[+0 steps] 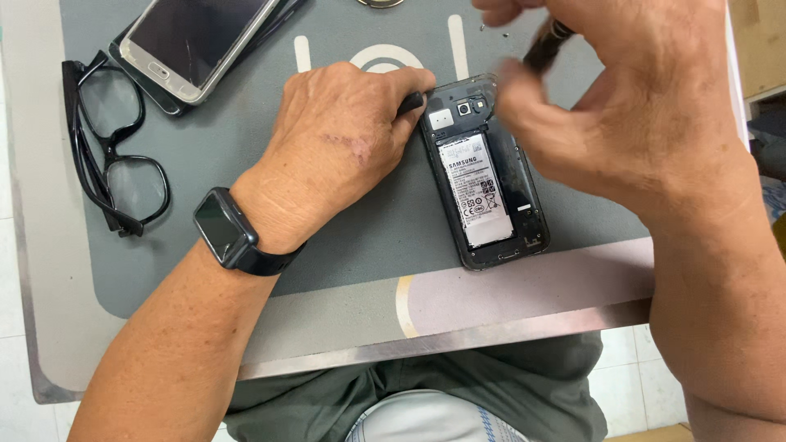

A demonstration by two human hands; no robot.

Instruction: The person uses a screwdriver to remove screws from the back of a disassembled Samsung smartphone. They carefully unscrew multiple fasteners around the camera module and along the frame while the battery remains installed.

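Right hand (630,106) looms closest to us, blurred, fingers pinched on a dark slim tool (547,45) just above the opened phone (485,176). We see that phone lying back-off, battery showing, on the grey mat (246,147) of the tabletop. Left hand (344,139) presses down beside the phone's top corner, fingers curled, seemingly bracing it. Glasses (110,155) and a second phone (192,45) sit well left of it.
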